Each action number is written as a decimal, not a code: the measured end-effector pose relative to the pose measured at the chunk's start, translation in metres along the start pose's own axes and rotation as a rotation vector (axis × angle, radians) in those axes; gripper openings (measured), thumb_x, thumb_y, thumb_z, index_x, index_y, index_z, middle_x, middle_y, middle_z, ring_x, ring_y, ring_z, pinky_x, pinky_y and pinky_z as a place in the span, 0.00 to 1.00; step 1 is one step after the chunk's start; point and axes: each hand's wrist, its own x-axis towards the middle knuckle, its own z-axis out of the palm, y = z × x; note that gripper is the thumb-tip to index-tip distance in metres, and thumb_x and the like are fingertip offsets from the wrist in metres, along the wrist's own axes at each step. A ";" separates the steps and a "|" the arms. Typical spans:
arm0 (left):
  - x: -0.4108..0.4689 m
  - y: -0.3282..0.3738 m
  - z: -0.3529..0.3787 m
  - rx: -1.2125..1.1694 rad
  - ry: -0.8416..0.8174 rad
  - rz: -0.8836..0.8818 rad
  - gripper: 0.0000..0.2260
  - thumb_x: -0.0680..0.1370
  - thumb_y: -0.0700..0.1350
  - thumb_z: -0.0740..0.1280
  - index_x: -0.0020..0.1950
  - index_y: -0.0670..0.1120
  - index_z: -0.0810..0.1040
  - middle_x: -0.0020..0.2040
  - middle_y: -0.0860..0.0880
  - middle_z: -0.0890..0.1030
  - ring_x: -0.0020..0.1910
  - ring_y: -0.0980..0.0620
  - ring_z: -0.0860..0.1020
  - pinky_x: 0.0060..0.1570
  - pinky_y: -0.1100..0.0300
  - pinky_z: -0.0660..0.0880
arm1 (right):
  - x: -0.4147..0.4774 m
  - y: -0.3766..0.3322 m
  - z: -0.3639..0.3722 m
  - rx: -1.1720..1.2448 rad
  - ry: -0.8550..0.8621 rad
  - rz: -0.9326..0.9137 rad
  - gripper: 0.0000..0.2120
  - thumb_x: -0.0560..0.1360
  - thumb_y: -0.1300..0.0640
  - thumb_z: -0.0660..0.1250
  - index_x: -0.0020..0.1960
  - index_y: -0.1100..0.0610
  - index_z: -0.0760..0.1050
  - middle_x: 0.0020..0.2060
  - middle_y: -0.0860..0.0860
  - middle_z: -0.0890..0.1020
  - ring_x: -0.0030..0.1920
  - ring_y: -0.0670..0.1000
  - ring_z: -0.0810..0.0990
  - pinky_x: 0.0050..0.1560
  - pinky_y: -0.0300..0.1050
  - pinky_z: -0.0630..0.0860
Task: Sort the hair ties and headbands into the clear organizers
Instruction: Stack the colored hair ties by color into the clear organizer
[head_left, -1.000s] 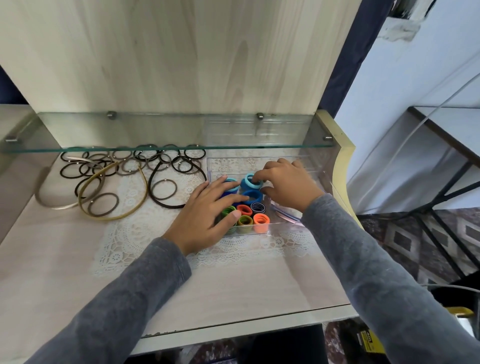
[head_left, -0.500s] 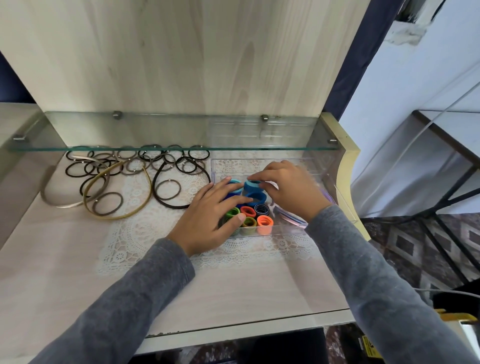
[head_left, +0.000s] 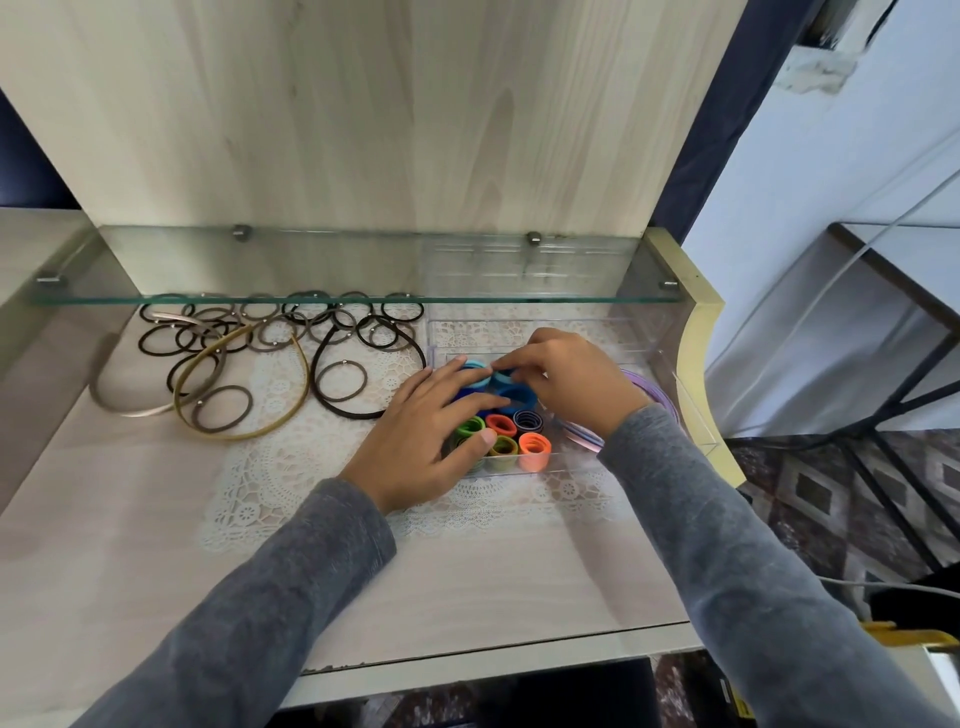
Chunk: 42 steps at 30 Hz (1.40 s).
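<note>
Pale wood-grain worktop (head_left: 519, 582) carries everything, with a white lace mat (head_left: 270, 483) spread across its middle. Right hand (head_left: 571, 382) reaches into the clear organizer (head_left: 691, 410), its fingers (head_left: 511, 358) pinched together on a blue hair tie (head_left: 519, 395) among the rolled ones. Left hand (head_left: 421, 441) lies flat over the organizer's near left corner, fingers spread and loose, gripping nothing, the thumb against a green hair tie (head_left: 470, 427). Red, navy, olive and orange rolled ties (head_left: 535, 449) stand packed in the front compartment, touching one another. Lilac headbands (head_left: 654, 402) curve in the compartment to the right, partly hidden by the right wrist. No writing can be read on anything.

Left of the organizer, on the mat and bare wood, lies a loose heap of dark brown hair ties (head_left: 270, 332), overlapped by a gold headband (head_left: 249, 395) and a black headband (head_left: 363, 379). A glass shelf (head_left: 311, 270) hangs low over the back of the worktop, covering the far ties. Bare wood lies open toward the near edge; a cream side panel (head_left: 701, 332) closes the right side just beyond the organizer.
</note>
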 end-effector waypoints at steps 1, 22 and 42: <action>0.000 0.000 0.000 0.000 0.002 0.000 0.22 0.81 0.61 0.51 0.72 0.59 0.72 0.76 0.55 0.67 0.79 0.53 0.55 0.77 0.44 0.52 | 0.000 0.002 -0.001 0.042 0.021 0.020 0.14 0.79 0.59 0.63 0.61 0.49 0.80 0.50 0.53 0.79 0.50 0.52 0.77 0.51 0.47 0.74; -0.001 0.002 -0.001 0.023 0.033 -0.015 0.22 0.81 0.60 0.51 0.70 0.59 0.74 0.74 0.55 0.69 0.79 0.54 0.56 0.76 0.47 0.50 | 0.004 0.004 0.001 0.051 -0.056 -0.027 0.14 0.78 0.61 0.64 0.60 0.50 0.80 0.50 0.54 0.76 0.48 0.51 0.75 0.51 0.44 0.74; 0.001 0.004 -0.001 0.084 0.284 -0.289 0.21 0.81 0.54 0.49 0.66 0.51 0.74 0.65 0.52 0.76 0.66 0.53 0.71 0.64 0.52 0.67 | -0.006 -0.003 0.010 -0.186 0.045 0.314 0.10 0.74 0.60 0.63 0.52 0.56 0.81 0.51 0.54 0.78 0.51 0.56 0.76 0.50 0.52 0.76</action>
